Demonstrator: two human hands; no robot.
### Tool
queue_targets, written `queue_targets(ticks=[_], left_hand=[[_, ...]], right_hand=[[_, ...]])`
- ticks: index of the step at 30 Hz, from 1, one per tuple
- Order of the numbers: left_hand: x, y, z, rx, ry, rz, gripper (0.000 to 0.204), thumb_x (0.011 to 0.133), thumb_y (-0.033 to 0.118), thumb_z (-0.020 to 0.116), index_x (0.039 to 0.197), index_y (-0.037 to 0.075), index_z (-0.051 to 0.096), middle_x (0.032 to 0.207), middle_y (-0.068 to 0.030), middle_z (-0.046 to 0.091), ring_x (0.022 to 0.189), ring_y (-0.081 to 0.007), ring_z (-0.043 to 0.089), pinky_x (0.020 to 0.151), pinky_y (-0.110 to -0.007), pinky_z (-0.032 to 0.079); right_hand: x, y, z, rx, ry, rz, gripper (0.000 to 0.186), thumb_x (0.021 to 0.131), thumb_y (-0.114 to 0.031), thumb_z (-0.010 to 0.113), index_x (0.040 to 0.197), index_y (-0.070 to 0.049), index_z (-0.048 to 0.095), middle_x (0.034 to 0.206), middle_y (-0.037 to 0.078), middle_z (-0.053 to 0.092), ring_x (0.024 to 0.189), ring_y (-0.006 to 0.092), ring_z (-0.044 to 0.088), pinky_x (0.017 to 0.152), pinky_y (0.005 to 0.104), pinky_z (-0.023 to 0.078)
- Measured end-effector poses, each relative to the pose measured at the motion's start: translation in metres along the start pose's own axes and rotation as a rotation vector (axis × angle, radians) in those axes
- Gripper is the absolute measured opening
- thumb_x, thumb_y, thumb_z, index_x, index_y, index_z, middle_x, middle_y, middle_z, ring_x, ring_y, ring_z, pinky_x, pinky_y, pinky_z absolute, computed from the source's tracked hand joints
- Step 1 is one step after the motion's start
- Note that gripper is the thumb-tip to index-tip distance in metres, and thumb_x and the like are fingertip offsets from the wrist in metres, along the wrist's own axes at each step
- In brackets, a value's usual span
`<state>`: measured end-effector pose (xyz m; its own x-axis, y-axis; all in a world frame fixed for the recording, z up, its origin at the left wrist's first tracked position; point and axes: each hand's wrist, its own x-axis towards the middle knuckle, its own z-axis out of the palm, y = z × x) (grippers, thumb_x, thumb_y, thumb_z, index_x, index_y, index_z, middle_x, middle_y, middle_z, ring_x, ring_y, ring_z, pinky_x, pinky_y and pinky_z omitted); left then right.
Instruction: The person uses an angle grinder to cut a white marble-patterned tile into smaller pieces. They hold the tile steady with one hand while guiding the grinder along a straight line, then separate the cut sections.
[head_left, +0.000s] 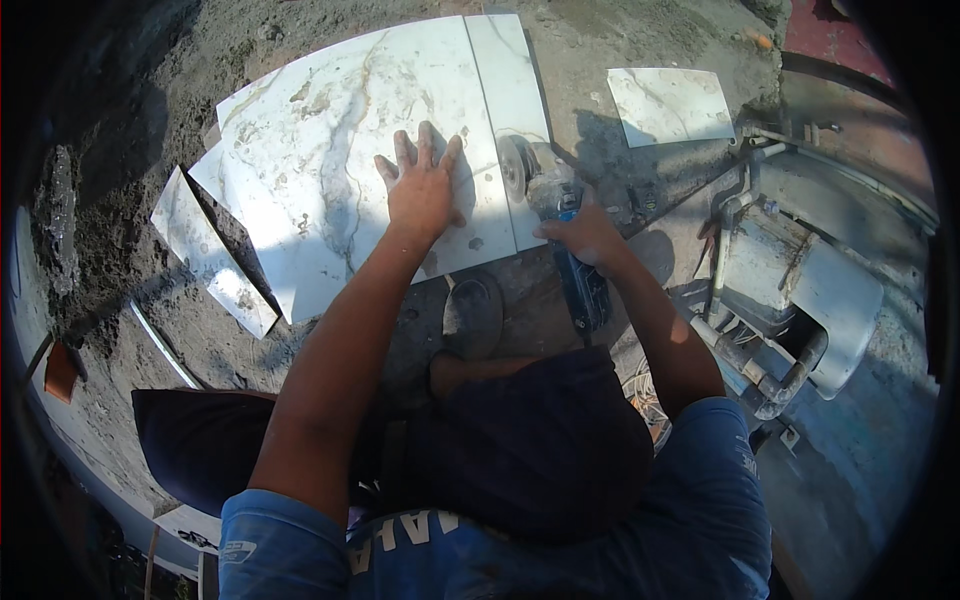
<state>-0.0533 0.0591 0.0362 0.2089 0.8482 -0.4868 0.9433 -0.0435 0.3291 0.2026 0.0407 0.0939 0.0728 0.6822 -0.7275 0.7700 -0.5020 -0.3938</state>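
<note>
"Where's the tile?"

"The big marble-patterned tile (300,190) lies flat on the ground (590,50), ahead of the person's knees. A dark line runs along it near its right edge, marking off a narrow strip (500,70)."

"And the left grip (420,198)?"

"Fingers spread wide, palm down on the tile between its middle and that line. It has hold of nothing."

"The right grip (592,238)?"

"Closed around a blue-and-black angle grinder (583,290), by the tile's near right corner. The cutting disc (514,168) stands over the strip, just beside the line; I can't tell whether it touches."

"Other pieces?"

"A smaller tile piece (670,105) lies apart, beyond the right edge. A long offcut (205,235) lies near the left edge, and a coiled cable (643,395) sits by the person's right knee."
</note>
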Motion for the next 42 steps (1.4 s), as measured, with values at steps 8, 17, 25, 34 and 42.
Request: queue_targets(ticks=[8, 17, 25, 34, 42], left_hand=[[0.002, 0.001, 0.003, 0.039, 0.001, -0.008, 0.125, 0.059, 0.043, 0.096, 0.162, 0.031, 0.028, 0.17, -0.0145, 0.018, 0.154, -0.0466, 0.018, 0.117, -0.072, 0.026], [0.001, -0.003, 0.005, 0.038, 0.003, -0.011, 0.125, 0.058, 0.043, 0.096, 0.162, 0.031, 0.028, 0.17, -0.0157, 0.018, 0.154, -0.0478, 0.019, 0.116, -0.073, 0.026], [0.001, -0.002, 0.001, -0.048, -0.016, 0.019, 0.118, 0.064, 0.035, 0.095, 0.162, 0.025, 0.029, 0.169, -0.0175, 0.016, 0.154, -0.0499, 0.015, 0.116, -0.076, 0.02], [0.003, -0.004, 0.008, -0.04, 0.01, 0.017, 0.116, 0.066, 0.033, 0.093, 0.162, 0.025, 0.028, 0.169, -0.0176, 0.017, 0.154, -0.0494, 0.014, 0.116, -0.077, 0.019], [0.002, -0.001, 0.001, -0.063, -0.023, 0.021, 0.117, 0.065, 0.034, 0.093, 0.162, 0.025, 0.028, 0.169, -0.0177, 0.015, 0.154, -0.0496, 0.013, 0.115, -0.077, 0.019]], right_hand=[[0.033, -0.013, -0.007, -0.019, -0.046, 0.032, 0.127, 0.071, -0.042, 0.09, 0.151, 0.021, 0.015, 0.127, 0.036, 0.062, 0.119, 0.036, 0.065, 0.099, 0.0395, 0.051], [0.051, -0.053, -0.008, 0.078, 0.124, -0.077, 0.08, 0.072, -0.038, 0.091, 0.12, 0.016, 0.056, 0.1, 0.021, 0.071, 0.089, 0.0242, 0.068, 0.079, 0.039, 0.055], [0.101, -0.065, -0.023, -0.07, 0.01, -0.098, 0.045, 0.078, -0.028, 0.087, 0.1, 0.008, 0.073, 0.082, 0.012, 0.071, 0.07, 0.0176, 0.064, 0.065, 0.0336, 0.052], [0.128, -0.094, -0.027, 0.064, 0.132, -0.124, 0.032, 0.082, -0.019, 0.083, 0.103, 0.003, 0.075, 0.085, 0.008, 0.071, 0.072, 0.0163, 0.063, 0.066, 0.0337, 0.05], [0.167, -0.106, -0.045, -0.05, 0.053, -0.084, 0.059, 0.075, -0.031, 0.088, 0.11, 0.009, 0.063, 0.09, 0.013, 0.069, 0.077, 0.0198, 0.065, 0.068, 0.036, 0.053]])
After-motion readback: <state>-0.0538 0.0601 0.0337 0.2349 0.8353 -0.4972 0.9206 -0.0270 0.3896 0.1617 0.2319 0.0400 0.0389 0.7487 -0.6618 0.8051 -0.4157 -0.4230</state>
